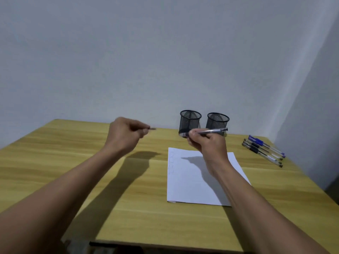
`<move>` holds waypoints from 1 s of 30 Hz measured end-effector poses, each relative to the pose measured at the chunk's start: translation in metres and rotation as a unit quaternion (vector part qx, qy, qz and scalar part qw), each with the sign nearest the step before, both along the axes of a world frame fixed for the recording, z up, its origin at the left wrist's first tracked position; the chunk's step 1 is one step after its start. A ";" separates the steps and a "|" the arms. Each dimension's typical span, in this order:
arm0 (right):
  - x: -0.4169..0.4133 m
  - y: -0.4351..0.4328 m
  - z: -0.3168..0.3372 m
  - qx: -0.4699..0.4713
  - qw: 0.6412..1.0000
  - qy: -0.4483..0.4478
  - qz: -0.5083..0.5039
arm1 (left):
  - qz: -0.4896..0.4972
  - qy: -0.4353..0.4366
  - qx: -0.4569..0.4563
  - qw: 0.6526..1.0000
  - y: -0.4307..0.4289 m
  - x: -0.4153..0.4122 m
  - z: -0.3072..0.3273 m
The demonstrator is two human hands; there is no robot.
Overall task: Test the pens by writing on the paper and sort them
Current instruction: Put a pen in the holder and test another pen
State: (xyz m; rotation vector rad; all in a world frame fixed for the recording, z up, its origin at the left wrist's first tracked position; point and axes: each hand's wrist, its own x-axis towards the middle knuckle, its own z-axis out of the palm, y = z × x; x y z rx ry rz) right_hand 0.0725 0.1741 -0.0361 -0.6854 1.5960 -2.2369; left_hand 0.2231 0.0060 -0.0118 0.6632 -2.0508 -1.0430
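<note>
The pen is held level in the air above the far edge of the paper. It is a slim, pale barrel with a dark end pointing right. The right grip has its fingers curled round the left half of the pen, thumb on top. The end by the thumb is blurred.

The left grip, raised well left of the paper, is closed, pinching a small dark piece at its fingertips. The piece is too blurred to name.

The paper is a white sheet lying flat, with a faint column of scribbles down its left edge.

Just beyond the paper stand two black wire-mesh cups, round and open-topped, side by side: the left cup and the right cup. I cannot tell through the mesh what is inside either one.

To the right of the paper four pens lie close together in a row on the counter, with clear barrels, dark or blue grips and caps.

The counter is yellowish wood grain, smooth and flat. Behind it is a plain pale wall.
</note>
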 end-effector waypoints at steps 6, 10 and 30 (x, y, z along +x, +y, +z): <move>0.019 0.004 -0.018 0.099 0.994 0.039 0.030 | -0.004 -0.077 -0.025 0.997 0.002 -0.022 -0.019; 0.024 0.006 -0.032 0.149 0.987 0.047 0.023 | 0.022 -0.131 -0.072 0.989 -0.009 -0.036 -0.040; 0.035 0.010 -0.050 0.257 0.948 0.189 -0.025 | -0.057 -0.203 -0.161 0.964 0.044 0.020 -0.084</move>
